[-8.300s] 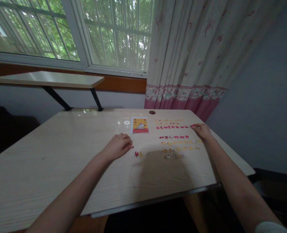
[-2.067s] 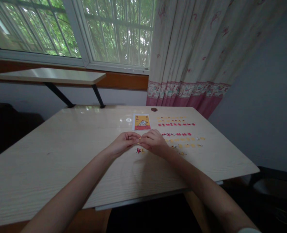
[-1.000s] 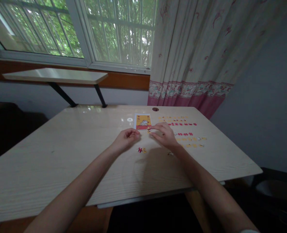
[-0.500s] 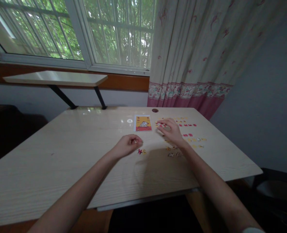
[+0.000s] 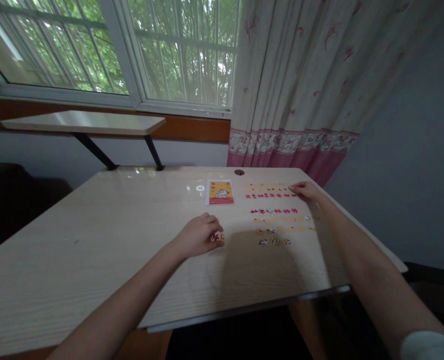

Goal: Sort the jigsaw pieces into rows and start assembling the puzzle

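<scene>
left hand (image 5: 198, 236) partly hides a red piece (image 5: 215, 237)

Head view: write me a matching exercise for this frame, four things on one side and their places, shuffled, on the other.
Things
1. Left hand
2. Right hand
3. Picture card
4. Raised shelf

Places
A. At the right end of the upper rows of pieces
B. Held up on dark supports near the far edge of the desk
C. With its fingers around a small red and yellow cluster
D. Lying flat, just left of those upper rows

Right pairs: 1-C, 2-A, 3-D, 4-B
</scene>
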Demonstrator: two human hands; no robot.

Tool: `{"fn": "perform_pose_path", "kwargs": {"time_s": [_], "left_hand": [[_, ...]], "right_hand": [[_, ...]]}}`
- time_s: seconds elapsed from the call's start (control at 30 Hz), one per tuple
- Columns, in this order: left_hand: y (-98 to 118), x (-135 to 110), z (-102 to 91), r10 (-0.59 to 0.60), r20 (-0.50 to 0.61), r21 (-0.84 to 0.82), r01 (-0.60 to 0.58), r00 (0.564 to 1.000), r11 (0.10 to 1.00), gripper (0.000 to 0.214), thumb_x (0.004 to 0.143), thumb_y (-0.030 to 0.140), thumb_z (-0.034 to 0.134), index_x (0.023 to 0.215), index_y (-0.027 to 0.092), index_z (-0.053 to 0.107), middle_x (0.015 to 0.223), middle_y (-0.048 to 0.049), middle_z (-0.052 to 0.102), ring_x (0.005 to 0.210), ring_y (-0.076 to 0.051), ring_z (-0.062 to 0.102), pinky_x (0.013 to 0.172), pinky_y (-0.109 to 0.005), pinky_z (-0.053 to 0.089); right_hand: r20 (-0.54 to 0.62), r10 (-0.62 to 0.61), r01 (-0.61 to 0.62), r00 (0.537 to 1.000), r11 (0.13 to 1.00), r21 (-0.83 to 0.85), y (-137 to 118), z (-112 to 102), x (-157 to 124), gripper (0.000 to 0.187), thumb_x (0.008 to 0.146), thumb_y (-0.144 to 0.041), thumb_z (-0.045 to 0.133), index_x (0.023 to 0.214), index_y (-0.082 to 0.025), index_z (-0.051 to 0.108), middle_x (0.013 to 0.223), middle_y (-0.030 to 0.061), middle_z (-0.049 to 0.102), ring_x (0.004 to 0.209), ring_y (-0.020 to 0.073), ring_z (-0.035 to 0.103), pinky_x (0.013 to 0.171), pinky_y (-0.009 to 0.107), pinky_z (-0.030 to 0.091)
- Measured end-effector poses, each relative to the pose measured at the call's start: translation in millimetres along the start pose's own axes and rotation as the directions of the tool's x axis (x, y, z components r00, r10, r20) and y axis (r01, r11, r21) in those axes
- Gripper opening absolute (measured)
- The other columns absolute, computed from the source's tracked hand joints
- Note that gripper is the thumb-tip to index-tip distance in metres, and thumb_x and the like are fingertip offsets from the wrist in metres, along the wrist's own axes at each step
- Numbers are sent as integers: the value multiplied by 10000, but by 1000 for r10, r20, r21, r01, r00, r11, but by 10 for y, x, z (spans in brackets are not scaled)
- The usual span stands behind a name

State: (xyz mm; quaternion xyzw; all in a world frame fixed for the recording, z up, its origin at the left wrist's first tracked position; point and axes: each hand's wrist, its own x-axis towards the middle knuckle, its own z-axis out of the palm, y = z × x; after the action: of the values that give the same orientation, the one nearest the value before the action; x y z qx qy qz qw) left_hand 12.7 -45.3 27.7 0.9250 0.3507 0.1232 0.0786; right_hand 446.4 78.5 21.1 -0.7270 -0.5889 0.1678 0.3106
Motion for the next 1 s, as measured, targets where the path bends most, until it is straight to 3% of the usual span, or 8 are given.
{"fn": "perform_pose_path", "kwargs": {"time_s": [0.17, 0.37, 0.53, 0.63, 0.7, 0.8, 0.87, 1.0], "left_hand": [[11, 7, -16, 2, 17, 4, -2, 1000, 1000, 231, 783, 387, 587, 880, 190, 657, 841, -59, 606, 837, -207, 519, 729, -305, 406], [-16, 16, 30, -6, 11, -95, 7, 1000, 995, 191, 775, 354, 612, 871, 197, 660, 867, -54, 607, 879, -204, 516, 771, -302, 406], [-42, 30, 51, 11, 7, -115, -10, 1000, 993, 190, 769, 351, 621, 882, 203, 657, 867, -51, 605, 875, -203, 521, 769, -302, 408], [-41, 35, 43, -54, -27, -60, 53, 998, 997, 266, 714, 390, 670, 886, 189, 652, 887, -63, 605, 883, -221, 521, 778, -322, 407], [-34, 34, 34, -101, -42, -29, 100, 994, 995, 321, 675, 413, 698, 890, 180, 651, 895, -70, 603, 887, -231, 519, 781, -333, 408], [-18, 33, 24, -106, -24, -41, 105, 994, 994, 297, 683, 407, 693, 876, 184, 654, 885, -64, 604, 879, -224, 520, 777, -327, 408], [-6, 34, 23, -105, -23, -64, 103, 994, 993, 269, 686, 389, 694, 860, 188, 657, 881, -60, 606, 881, -221, 520, 781, -322, 404], [1, 42, 49, -115, -21, -113, 112, 993, 987, 223, 687, 348, 697, 846, 196, 661, 879, -51, 614, 884, -214, 525, 790, -318, 393]], "right_hand": [[57, 15, -11, 998, 998, -59, 137, 105, 61, 230, 656, -259, 687, 822, -100, 694, 646, 61, 659, 579, 121, 571, 570, 223, 442], [48, 21, -9, 999, 974, -226, 97, 44, 105, 233, 658, -170, 636, 873, -111, 703, 722, 76, 679, 653, 159, 604, 647, 253, 442], [0, -79, 75, 997, 948, -311, -293, 154, -63, 278, 717, -207, 583, 963, -133, 687, 863, 108, 684, 801, 197, 613, 718, 264, 425], [53, -224, 230, 973, 926, -300, -673, 339, -306, 257, 763, -238, 548, 973, -172, 682, 970, 83, 674, 880, 174, 593, 777, 247, 412], [160, -413, 443, 896, 849, -288, -942, 464, -535, 241, 784, -253, 533, 945, -161, 687, 985, 96, 665, 896, 181, 581, 812, 272, 405], [308, -541, 612, 782, 760, -218, -1295, 632, -926, 208, 800, -255, 523, 894, -176, 690, 906, 77, 669, 845, 176, 575, 800, 286, 402], [380, -589, 675, 713, 723, -146, -1463, 739, -1168, 206, 809, -267, 522, 915, -183, 677, 875, 64, 659, 824, 165, 566, 770, 276, 402], [483, -614, 727, 624, 684, -70, -1610, 939, -1520, 232, 787, -315, 576, 960, -182, 655, 869, 59, 633, 839, 167, 544, 758, 277, 394]]}}
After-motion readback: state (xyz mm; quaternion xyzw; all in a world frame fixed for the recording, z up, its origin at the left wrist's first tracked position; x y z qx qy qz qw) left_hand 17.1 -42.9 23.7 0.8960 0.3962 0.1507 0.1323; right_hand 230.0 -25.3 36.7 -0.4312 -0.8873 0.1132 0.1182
